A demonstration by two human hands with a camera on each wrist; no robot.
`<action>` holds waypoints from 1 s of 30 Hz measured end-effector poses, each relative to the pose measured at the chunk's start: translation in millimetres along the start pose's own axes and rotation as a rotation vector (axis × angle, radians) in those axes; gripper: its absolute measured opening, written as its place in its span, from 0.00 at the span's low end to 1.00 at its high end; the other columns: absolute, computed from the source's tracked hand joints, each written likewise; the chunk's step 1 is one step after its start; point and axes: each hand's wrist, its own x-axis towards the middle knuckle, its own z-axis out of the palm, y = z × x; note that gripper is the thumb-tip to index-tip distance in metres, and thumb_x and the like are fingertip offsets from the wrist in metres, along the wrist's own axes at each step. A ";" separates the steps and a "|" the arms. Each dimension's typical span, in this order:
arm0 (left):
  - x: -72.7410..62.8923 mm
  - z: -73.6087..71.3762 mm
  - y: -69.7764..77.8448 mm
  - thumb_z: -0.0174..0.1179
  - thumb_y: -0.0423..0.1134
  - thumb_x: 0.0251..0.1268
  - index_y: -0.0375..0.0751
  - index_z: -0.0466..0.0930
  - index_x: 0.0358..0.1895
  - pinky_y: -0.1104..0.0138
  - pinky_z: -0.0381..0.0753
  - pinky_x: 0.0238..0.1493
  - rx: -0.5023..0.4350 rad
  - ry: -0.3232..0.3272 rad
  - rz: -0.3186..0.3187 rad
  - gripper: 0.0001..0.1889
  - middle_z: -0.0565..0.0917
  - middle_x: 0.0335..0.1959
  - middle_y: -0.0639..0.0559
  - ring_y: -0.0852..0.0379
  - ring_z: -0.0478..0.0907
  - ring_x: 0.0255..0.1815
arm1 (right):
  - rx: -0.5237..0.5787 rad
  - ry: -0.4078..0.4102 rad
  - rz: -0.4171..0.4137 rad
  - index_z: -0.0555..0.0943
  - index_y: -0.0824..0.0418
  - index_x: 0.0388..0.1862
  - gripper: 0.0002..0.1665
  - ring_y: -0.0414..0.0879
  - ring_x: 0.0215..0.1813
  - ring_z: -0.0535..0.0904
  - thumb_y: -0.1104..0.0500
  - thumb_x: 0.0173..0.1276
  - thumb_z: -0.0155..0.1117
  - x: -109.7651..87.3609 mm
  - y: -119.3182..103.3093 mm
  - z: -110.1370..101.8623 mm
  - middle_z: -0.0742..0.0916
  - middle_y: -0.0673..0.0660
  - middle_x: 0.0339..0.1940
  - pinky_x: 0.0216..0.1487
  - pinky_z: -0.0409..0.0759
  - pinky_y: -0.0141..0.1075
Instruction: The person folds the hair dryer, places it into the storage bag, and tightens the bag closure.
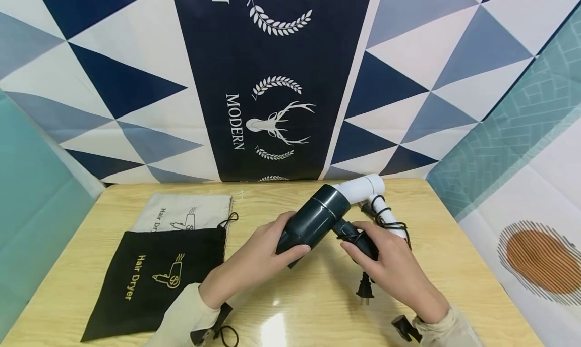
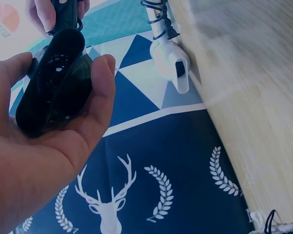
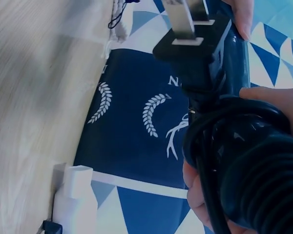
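Note:
A black hair dryer (image 1: 313, 218) is held above the table by both hands. My left hand (image 1: 268, 246) grips its barrel near the nozzle end, with the thumb on the near side. My right hand (image 1: 390, 258) holds the handle (image 1: 356, 238), which has the cord wrapped round it. A two-pin plug (image 1: 364, 289) hangs below the handle. In the left wrist view the flat black nozzle (image 2: 49, 83) lies between thumb and fingers. Behind the black dryer, a white hair dryer (image 1: 363, 186) rests on the table, its black cord wound round its handle; the black one partly hides it.
On the left of the wooden table (image 1: 290, 311) lies a black drawstring bag (image 1: 159, 281) printed "Hair Dryer". It overlaps a white bag (image 1: 190, 206) of the same kind. A patterned backdrop (image 1: 272, 84) rises behind the table's far edge, with side panels left and right.

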 end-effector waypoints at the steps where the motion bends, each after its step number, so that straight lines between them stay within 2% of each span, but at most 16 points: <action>1: -2.1 -0.2 -0.4 0.56 0.67 0.66 0.53 0.59 0.74 0.64 0.79 0.44 -0.009 0.001 0.000 0.39 0.78 0.52 0.54 0.60 0.78 0.44 | 0.005 -0.004 -0.001 0.80 0.53 0.56 0.23 0.35 0.34 0.78 0.44 0.68 0.68 0.3 -1.2 -0.1 0.86 0.46 0.41 0.34 0.79 0.36; 6: -12.0 -3.4 -1.7 0.56 0.66 0.66 0.55 0.59 0.74 0.65 0.79 0.43 -0.033 0.017 0.009 0.38 0.78 0.52 0.55 0.60 0.79 0.43 | 0.030 -0.019 -0.032 0.80 0.52 0.55 0.22 0.35 0.36 0.78 0.44 0.68 0.68 5.5 -8.5 -1.1 0.86 0.45 0.42 0.35 0.80 0.35; 10: -17.1 -11.2 -1.4 0.57 0.65 0.66 0.54 0.58 0.74 0.65 0.79 0.43 -0.018 0.065 0.009 0.38 0.79 0.52 0.55 0.62 0.78 0.43 | 0.052 -0.003 -0.083 0.82 0.51 0.53 0.20 0.35 0.35 0.78 0.45 0.67 0.70 17.1 -15.7 -2.0 0.86 0.45 0.42 0.34 0.79 0.34; 13: -19.7 -19.7 -0.1 0.58 0.65 0.65 0.54 0.58 0.74 0.65 0.79 0.43 -0.011 0.078 -0.014 0.39 0.79 0.52 0.54 0.63 0.79 0.42 | 0.073 0.003 -0.105 0.82 0.51 0.53 0.20 0.35 0.34 0.78 0.46 0.66 0.71 24.8 -21.6 -2.7 0.86 0.45 0.42 0.32 0.78 0.33; 17: -25.3 -36.8 3.4 0.62 0.63 0.63 0.56 0.59 0.72 0.61 0.80 0.47 -0.054 0.052 -0.062 0.38 0.78 0.55 0.53 0.60 0.79 0.47 | 0.118 -0.009 -0.119 0.82 0.51 0.54 0.21 0.35 0.35 0.79 0.46 0.65 0.71 28.2 -32.5 -2.1 0.86 0.44 0.44 0.33 0.79 0.33; 20: -29.4 -50.8 6.7 0.64 0.57 0.65 0.61 0.56 0.73 0.56 0.80 0.50 -0.155 0.020 -0.078 0.37 0.77 0.59 0.51 0.54 0.79 0.52 | 0.166 -0.010 -0.156 0.82 0.50 0.55 0.21 0.35 0.39 0.80 0.48 0.64 0.73 26.9 -41.7 0.4 0.86 0.43 0.46 0.36 0.80 0.33; 22: -30.8 -56.3 8.3 0.64 0.54 0.67 0.66 0.53 0.74 0.55 0.82 0.49 -0.218 -0.008 -0.082 0.37 0.76 0.59 0.49 0.51 0.79 0.53 | 0.207 -0.017 -0.191 0.82 0.49 0.55 0.21 0.35 0.41 0.81 0.49 0.63 0.74 25.6 -47.4 2.4 0.86 0.43 0.47 0.38 0.81 0.34; 26: -30.7 -54.6 10.3 0.64 0.53 0.67 0.70 0.48 0.75 0.59 0.84 0.41 -0.280 -0.068 -0.103 0.41 0.76 0.54 0.45 0.51 0.82 0.46 | 0.235 -0.042 -0.221 0.81 0.50 0.56 0.23 0.36 0.44 0.81 0.50 0.63 0.74 20.0 -56.4 5.7 0.86 0.43 0.49 0.41 0.82 0.34; 30: -31.0 -46.1 12.3 0.67 0.53 0.64 0.71 0.46 0.75 0.59 0.84 0.38 -0.313 -0.070 -0.113 0.44 0.78 0.51 0.47 0.52 0.83 0.40 | 0.242 -0.082 -0.182 0.80 0.49 0.58 0.24 0.35 0.43 0.80 0.48 0.64 0.73 12.5 -61.2 5.7 0.85 0.43 0.49 0.40 0.81 0.32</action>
